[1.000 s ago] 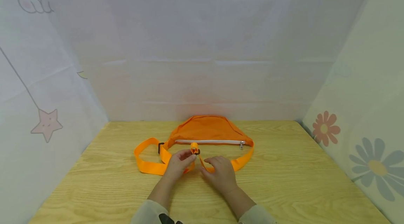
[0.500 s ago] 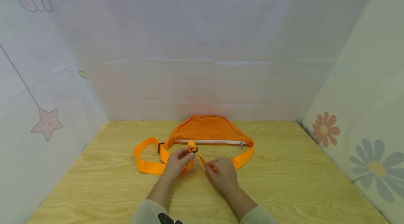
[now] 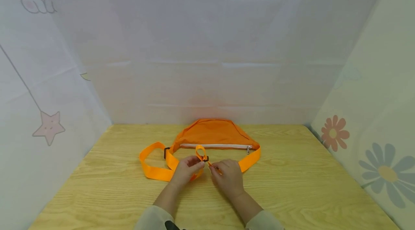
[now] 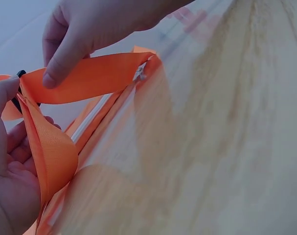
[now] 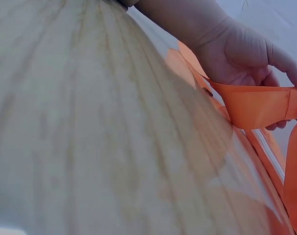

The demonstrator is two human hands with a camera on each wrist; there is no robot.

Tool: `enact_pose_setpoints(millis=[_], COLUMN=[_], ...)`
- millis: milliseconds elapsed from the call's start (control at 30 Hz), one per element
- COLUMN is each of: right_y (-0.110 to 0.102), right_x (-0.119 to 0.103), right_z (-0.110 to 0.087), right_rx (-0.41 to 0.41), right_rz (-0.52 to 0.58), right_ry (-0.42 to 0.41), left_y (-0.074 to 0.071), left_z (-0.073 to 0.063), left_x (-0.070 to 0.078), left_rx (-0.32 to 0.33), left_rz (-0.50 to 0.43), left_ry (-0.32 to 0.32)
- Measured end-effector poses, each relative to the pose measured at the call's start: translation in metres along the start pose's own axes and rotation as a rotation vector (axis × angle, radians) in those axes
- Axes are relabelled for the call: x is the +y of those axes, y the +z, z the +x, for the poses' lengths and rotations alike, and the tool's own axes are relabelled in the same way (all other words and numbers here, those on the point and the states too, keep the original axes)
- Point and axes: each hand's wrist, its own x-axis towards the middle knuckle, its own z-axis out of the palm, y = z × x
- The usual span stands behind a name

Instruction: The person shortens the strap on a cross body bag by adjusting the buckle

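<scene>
An orange waist bag (image 3: 214,132) lies at the back of the table, its white zipper (image 3: 214,146) facing me. In front of it, my left hand (image 3: 184,170) pinches a black strap slider (image 3: 205,159) between thumb and fingers, with a small loop of orange strap (image 3: 200,149) standing above it. My right hand (image 3: 231,177) pinches the strap just to the right of the slider. In the left wrist view, the strap (image 4: 94,78) runs taut from the slider past the right hand's thumb. Part of the strap hangs in a fold (image 4: 55,152) beside the left palm.
To the left, a wide loop of strap (image 3: 159,173) rests on the wooden table (image 3: 291,186), with a second black buckle (image 3: 166,153) near the bag's end. A metal zipper pull (image 3: 248,149) hangs at the right. Printed white sheets (image 3: 207,43) stand behind and at both sides.
My right hand has taken a pinch on the strap and shifted slightly. My left hand has moved left, then back right with the slider. The loop above the slider has grown larger.
</scene>
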Motion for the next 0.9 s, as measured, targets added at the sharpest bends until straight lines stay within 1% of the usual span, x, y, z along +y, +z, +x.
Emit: enact_pose_setpoints(millis=[133,267,367,467,600,700,800,900], right_y=[0.0009,0.0018,0.0019,0.0019,0.0015,0.0005,-0.0025,-0.0067], right_x=[-0.0003,0.0002,0.0001,-0.0004,-0.0003,0.0010,0.0033,0.0075], right_z=[0.0027,0.0041,0.0044,0.0047,0.0049,0.0043,0.0036,0.0017], right_rx=[0.025,0.044,0.051,0.046,0.008,-0.047,-0.112,-0.157], right_rz=[-0.007,-0.010,-0.005,-0.003,-0.020,-0.035,-0.026,-0.013], right_ry=[-0.023,-0.031,-0.033,-0.034,-0.024,0.007,0.046,0.066], left_y=[0.0024,0.0040,0.0046,0.0046,0.0042,0.0035,0.0027,0.0017], left_z=[-0.0017,-0.0018,-0.0017,-0.0014,-0.0012,-0.0011,-0.0013,-0.0017], left_x=[0.0002,-0.0014,-0.0023,-0.0030,-0.0018,-0.0018,-0.0017,-0.0009], left_rx=[-0.024,-0.044,-0.050,-0.047,-0.039,-0.032,-0.025,-0.019], left_rz=[-0.005,-0.040,-0.060,-0.057,-0.061,-0.065,-0.062,-0.056], left_ry=[-0.006,-0.005,-0.012,-0.016,-0.021,-0.021,-0.024,-0.030])
